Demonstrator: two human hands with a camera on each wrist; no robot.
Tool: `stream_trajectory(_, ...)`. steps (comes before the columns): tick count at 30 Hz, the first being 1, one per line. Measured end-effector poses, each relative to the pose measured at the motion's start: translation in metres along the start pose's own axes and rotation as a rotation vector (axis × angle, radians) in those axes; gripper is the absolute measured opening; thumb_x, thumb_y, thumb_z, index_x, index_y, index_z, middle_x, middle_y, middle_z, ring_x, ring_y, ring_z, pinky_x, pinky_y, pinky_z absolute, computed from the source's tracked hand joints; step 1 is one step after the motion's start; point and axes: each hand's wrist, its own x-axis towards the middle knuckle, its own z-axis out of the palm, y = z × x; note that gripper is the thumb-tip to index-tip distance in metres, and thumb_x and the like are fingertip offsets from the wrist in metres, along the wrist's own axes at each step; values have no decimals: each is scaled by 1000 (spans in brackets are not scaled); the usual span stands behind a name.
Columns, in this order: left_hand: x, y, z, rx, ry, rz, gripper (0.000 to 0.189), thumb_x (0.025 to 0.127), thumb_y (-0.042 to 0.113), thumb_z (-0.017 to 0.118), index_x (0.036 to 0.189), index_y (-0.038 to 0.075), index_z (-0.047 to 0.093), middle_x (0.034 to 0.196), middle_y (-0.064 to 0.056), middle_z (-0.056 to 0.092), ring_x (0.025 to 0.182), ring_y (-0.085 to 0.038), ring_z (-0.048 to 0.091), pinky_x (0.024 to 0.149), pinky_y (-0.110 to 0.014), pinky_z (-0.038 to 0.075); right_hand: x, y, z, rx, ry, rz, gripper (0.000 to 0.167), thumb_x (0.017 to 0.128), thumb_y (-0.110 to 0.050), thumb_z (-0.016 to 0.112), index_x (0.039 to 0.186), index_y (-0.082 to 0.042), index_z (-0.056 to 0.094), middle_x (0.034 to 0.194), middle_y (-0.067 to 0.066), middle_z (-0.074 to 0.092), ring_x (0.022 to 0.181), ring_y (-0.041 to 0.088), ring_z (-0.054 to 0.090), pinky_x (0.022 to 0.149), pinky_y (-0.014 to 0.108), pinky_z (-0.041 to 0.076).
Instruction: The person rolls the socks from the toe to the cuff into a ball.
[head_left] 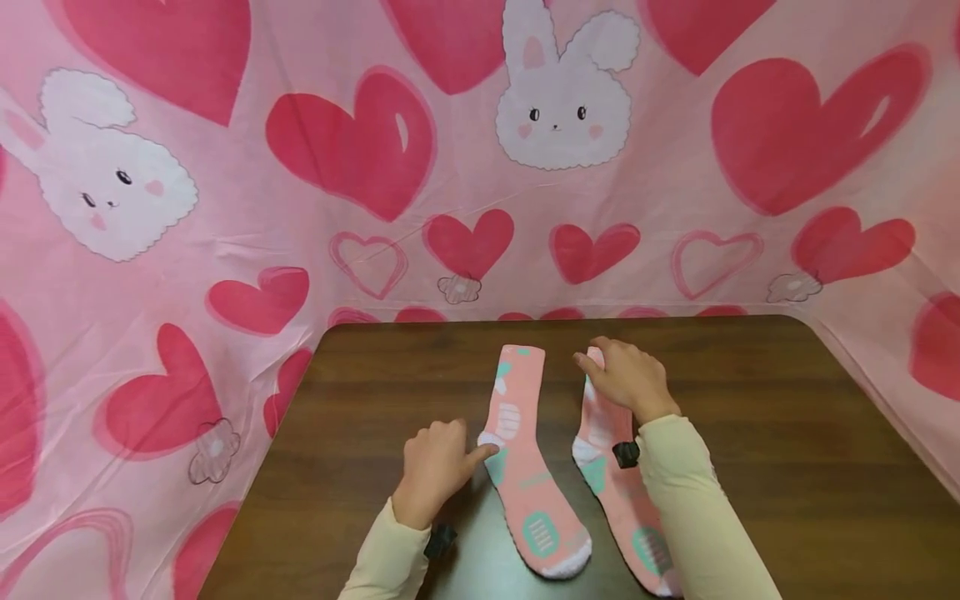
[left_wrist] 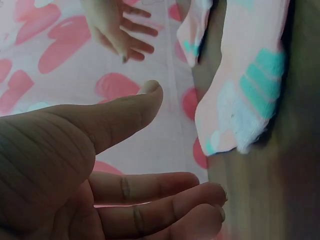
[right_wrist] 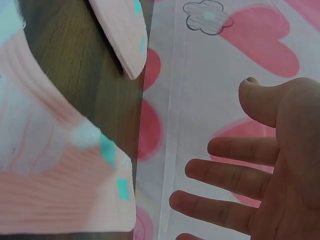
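Two pink crew socks with white heels and toes and mint-green patches lie side by side on the dark wooden table. Beside the heel of the left sock point(head_left: 525, 454) is my left hand point(head_left: 435, 467), its thumb overlapping the sock's edge in the head view. My right hand point(head_left: 633, 379) is over the cuff end of the right sock point(head_left: 606, 429), partly covering it. Both wrist views show extended fingers with nothing between them: the left hand point(left_wrist: 145, 200) is apart from the nearer sock point(left_wrist: 245, 85), and the right hand point(right_wrist: 240, 175) from its sock point(right_wrist: 65, 170).
The table point(head_left: 787, 433) has a brown wood-grain top with rounded far corners. Behind it and along both sides hangs a pink cloth point(head_left: 465, 183) printed with red hearts and white bunnies. Small black devices point(head_left: 440, 542) sit at both wrists.
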Motion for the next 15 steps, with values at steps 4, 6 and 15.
stream_trajectory(4,-7,0,3,-27,-9,-3,56,81,55,78,57,17,45,52,6,32,44,-13,39,40,-33,31,3,-5,3,10,9,-24,57,100,-51,52,136,-8,60,129,20,63,114,44,60,83,65,48)
stream_trajectory(6,-11,1,5,-39,-19,-6,56,81,55,78,57,17,45,51,6,33,43,-13,39,39,-32,32,5,-7,6,12,3,-32,57,100,-51,51,135,-7,60,127,20,64,113,43,61,83,64,48)
stream_trajectory(15,-36,12,15,-112,-105,-20,54,81,56,77,55,20,47,51,5,40,45,-13,41,41,-34,34,15,-18,15,-3,-30,-45,59,100,-49,51,135,-2,60,127,21,64,112,44,61,84,66,47)
